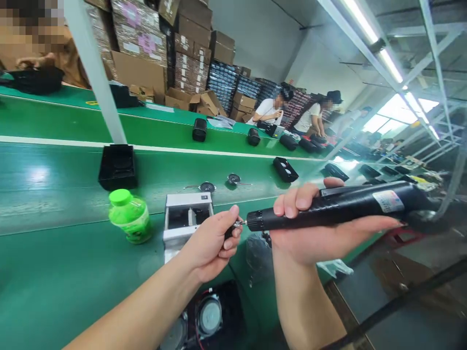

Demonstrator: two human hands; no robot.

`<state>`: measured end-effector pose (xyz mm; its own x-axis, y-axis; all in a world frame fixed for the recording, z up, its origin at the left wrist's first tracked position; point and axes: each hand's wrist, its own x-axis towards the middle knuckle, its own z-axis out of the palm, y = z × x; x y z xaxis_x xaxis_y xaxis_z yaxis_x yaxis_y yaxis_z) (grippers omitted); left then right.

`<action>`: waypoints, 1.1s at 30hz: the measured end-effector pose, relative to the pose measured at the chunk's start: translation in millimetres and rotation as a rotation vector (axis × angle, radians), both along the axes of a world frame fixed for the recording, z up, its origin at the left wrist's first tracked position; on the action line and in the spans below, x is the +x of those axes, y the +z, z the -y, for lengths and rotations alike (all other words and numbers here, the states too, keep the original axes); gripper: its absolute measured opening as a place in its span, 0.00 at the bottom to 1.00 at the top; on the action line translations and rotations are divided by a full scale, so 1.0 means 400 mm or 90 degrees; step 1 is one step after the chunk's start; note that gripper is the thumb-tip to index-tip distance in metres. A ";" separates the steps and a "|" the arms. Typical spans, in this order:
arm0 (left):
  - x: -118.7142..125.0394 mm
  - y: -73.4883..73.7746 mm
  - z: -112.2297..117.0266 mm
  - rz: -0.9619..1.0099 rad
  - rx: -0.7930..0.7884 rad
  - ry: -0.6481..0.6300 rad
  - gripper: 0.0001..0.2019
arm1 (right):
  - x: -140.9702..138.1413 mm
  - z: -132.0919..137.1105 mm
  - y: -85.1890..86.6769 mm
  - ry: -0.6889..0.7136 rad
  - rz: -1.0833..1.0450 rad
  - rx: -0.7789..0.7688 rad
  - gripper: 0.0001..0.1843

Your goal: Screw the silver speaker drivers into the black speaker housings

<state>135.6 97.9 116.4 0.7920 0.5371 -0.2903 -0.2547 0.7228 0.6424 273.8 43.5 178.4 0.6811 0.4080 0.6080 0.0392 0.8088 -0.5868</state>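
Note:
My right hand (310, 238) is wrapped round a black electric screwdriver (350, 206), held level with its bit pointing left. My left hand (215, 240) is closed at the bit's tip, pinching something small, partly dark and partly metallic, that I cannot make out. Just behind my left hand stands a silver-grey, open-fronted device housing (188, 221) with a dark inside. Below the left forearm lies a black panel (233, 311) with round speakers (209, 316) and red wires. A clear plastic bag (259, 255) lies under the screwdriver.
A green-capped bottle (129, 216) stands left of the housing. Two loose speakers (233, 179) and several black casings (118, 167) sit on the green conveyor (65, 167). A white post (97, 73) rises at left. Co-workers (268, 112) work across the line, near stacked cartons (189, 63).

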 end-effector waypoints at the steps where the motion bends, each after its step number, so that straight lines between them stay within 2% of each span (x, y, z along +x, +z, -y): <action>1: 0.018 0.007 0.008 -0.002 -0.012 -0.020 0.18 | 0.013 0.015 0.006 -0.019 -0.006 0.000 0.33; 4: 0.083 0.026 0.031 -0.006 -0.052 -0.085 0.16 | 0.055 0.062 0.025 -0.069 -0.010 0.000 0.34; 8: 0.177 0.035 0.058 -0.004 -0.058 -0.162 0.17 | 0.119 0.114 0.040 -0.115 0.002 0.019 0.35; 12: 0.257 0.022 0.066 -0.019 -0.026 -0.190 0.17 | 0.177 0.146 0.036 -0.158 -0.011 0.022 0.35; 16: 0.312 0.004 0.051 -0.067 0.023 -0.222 0.14 | 0.223 0.162 0.019 -0.186 -0.037 0.018 0.36; 21: 0.346 -0.022 0.031 -0.121 0.068 -0.243 0.14 | 0.269 0.168 -0.002 -0.161 -0.051 0.024 0.35; 26: 0.345 -0.059 0.019 -0.178 0.120 -0.212 0.16 | 0.296 0.174 0.018 -0.191 -0.028 0.043 0.36; 29: 0.355 -0.079 0.028 -0.206 0.161 -0.198 0.17 | 0.298 0.180 0.032 -0.205 0.003 0.048 0.35; 33: 0.388 -0.101 0.053 -0.245 0.218 -0.178 0.19 | 0.290 0.185 0.024 -0.192 0.020 0.020 0.35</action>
